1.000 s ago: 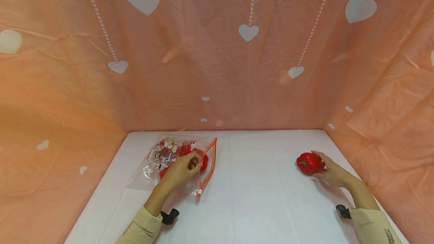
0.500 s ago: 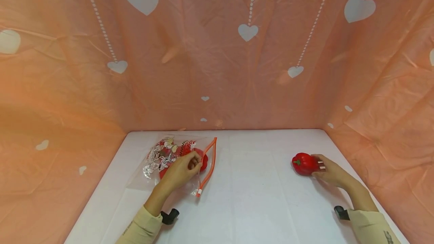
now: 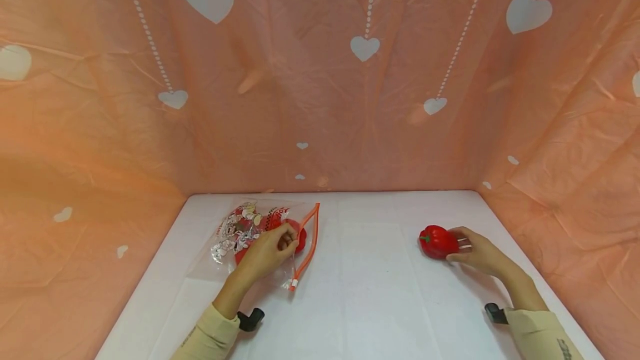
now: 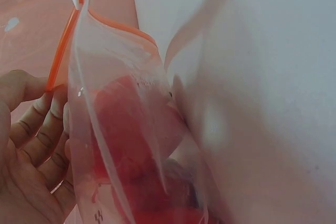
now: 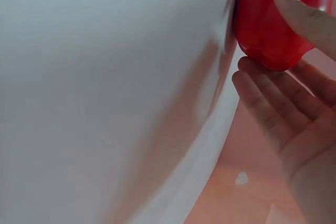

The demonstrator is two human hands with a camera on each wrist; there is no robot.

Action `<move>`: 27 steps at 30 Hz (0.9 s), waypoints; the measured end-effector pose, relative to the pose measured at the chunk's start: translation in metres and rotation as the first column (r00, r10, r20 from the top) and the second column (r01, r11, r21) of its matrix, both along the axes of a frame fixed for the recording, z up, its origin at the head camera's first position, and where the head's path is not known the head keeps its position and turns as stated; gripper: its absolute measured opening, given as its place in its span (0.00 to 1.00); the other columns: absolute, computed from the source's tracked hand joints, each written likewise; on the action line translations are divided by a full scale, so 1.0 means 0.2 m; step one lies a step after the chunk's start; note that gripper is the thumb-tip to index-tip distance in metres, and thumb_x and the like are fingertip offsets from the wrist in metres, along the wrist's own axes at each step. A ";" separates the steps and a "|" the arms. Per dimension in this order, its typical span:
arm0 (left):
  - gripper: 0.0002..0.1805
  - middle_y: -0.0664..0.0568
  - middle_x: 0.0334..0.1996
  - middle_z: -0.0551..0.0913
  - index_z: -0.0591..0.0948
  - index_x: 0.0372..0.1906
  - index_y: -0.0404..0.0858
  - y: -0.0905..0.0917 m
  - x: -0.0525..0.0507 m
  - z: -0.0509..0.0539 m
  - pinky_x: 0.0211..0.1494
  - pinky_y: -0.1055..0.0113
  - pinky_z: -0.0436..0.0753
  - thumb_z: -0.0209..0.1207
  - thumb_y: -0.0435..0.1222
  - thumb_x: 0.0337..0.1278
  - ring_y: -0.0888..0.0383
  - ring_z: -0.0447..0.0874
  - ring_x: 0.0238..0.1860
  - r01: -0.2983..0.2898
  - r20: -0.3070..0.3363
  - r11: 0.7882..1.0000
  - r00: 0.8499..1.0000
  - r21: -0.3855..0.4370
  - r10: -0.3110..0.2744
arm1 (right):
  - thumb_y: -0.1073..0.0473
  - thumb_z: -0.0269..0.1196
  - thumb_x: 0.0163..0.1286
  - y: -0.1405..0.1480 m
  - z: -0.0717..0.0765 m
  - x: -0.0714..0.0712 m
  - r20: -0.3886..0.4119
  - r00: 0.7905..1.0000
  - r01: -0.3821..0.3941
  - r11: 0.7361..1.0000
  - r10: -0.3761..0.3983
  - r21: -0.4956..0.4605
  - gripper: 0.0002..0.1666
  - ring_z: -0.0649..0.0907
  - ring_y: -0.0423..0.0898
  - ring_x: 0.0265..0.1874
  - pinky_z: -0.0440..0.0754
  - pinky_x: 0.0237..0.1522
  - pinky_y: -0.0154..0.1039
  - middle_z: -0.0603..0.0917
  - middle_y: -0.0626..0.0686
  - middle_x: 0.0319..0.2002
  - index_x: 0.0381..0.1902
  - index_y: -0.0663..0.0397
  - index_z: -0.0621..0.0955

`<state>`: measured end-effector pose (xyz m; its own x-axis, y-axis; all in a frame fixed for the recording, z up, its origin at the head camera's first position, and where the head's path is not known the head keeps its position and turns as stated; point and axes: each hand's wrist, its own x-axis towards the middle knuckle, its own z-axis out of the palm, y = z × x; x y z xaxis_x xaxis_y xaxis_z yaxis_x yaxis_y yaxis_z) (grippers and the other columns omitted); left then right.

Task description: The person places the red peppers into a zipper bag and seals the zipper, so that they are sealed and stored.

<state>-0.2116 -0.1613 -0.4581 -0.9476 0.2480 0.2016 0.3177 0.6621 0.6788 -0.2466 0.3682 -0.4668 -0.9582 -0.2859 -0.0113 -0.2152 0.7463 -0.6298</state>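
A clear zipper bag (image 3: 227,238) with cartoon print and an orange zip edge lies on the left of the table. Red rounded things (image 4: 123,129) are inside it; the print and plastic blur their kind. My left hand (image 3: 270,246) pinches the bag's orange edge between thumb and index finger, and the bag's mouth stands apart there. On the right, a red bell pepper (image 3: 437,241) with a green stem rests on its side, stem end facing left. My right hand (image 3: 477,251) holds its right end, thumb (image 5: 302,17) on one side and fingers on the other.
A white table (image 3: 370,293) reaches back to a peach curtain (image 3: 330,126) printed with white hearts. The curtain also hangs along both sides. A white slider (image 3: 294,282) sits at the near end of the bag's zip.
My right hand has moved left across the table, and the bell pepper has moved left with it. The left hand and the bag have stayed in place.
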 end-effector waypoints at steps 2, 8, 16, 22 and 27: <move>0.06 0.61 0.30 0.80 0.81 0.41 0.46 0.00 0.00 0.00 0.38 0.69 0.79 0.68 0.33 0.71 0.61 0.78 0.33 -0.007 0.005 1.000 1.000 0.001 0.007 | 0.58 0.78 0.66 -0.02 0.00 0.00 0.005 1.000 -0.002 1.000 0.002 -0.009 0.43 0.82 0.71 0.58 0.87 0.54 0.58 0.82 0.72 0.59 0.70 0.72 0.71; 0.06 0.61 0.30 0.80 0.81 0.42 0.46 0.00 0.00 0.00 0.38 0.69 0.79 0.68 0.34 0.71 0.61 0.78 0.33 -0.006 0.003 1.000 1.000 0.004 0.006 | 0.57 0.78 0.66 -0.08 0.00 -0.02 -0.020 0.999 -0.025 0.999 0.025 -0.033 0.43 0.83 0.69 0.58 0.89 0.53 0.55 0.82 0.71 0.59 0.69 0.71 0.71; 0.05 0.61 0.30 0.81 0.81 0.42 0.46 0.00 0.00 0.00 0.38 0.69 0.79 0.67 0.34 0.71 0.61 0.78 0.33 0.001 -0.007 1.000 1.000 -0.006 -0.001 | 0.57 0.79 0.65 -0.17 -0.02 -0.03 -0.054 0.997 -0.056 0.996 0.052 -0.066 0.42 0.84 0.67 0.56 0.89 0.52 0.51 0.83 0.69 0.58 0.68 0.70 0.73; 0.06 0.61 0.30 0.80 0.81 0.42 0.46 0.00 0.00 -0.01 0.37 0.69 0.78 0.67 0.34 0.71 0.61 0.78 0.33 -0.011 0.007 1.000 1.000 -0.002 0.011 | 0.57 0.80 0.64 -0.25 -0.02 -0.05 -0.088 0.993 -0.092 0.993 0.085 -0.077 0.41 0.85 0.66 0.55 0.89 0.53 0.53 0.84 0.67 0.57 0.67 0.69 0.74; 0.05 0.61 0.30 0.80 0.81 0.42 0.46 0.00 0.00 -0.01 0.37 0.69 0.78 0.67 0.34 0.72 0.61 0.78 0.33 -0.007 0.008 1.000 1.000 0.003 0.007 | 0.58 0.80 0.63 -0.31 -0.01 -0.07 -0.099 0.989 -0.117 0.990 0.109 -0.084 0.40 0.86 0.65 0.55 0.88 0.53 0.53 0.85 0.66 0.56 0.66 0.69 0.75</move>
<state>-0.2112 -0.1618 -0.4599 -0.9509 0.2405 0.1947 0.3074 0.6626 0.6830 -0.2611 0.3066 -0.4698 -0.9154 -0.3879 0.1078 -0.3562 0.6555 -0.6659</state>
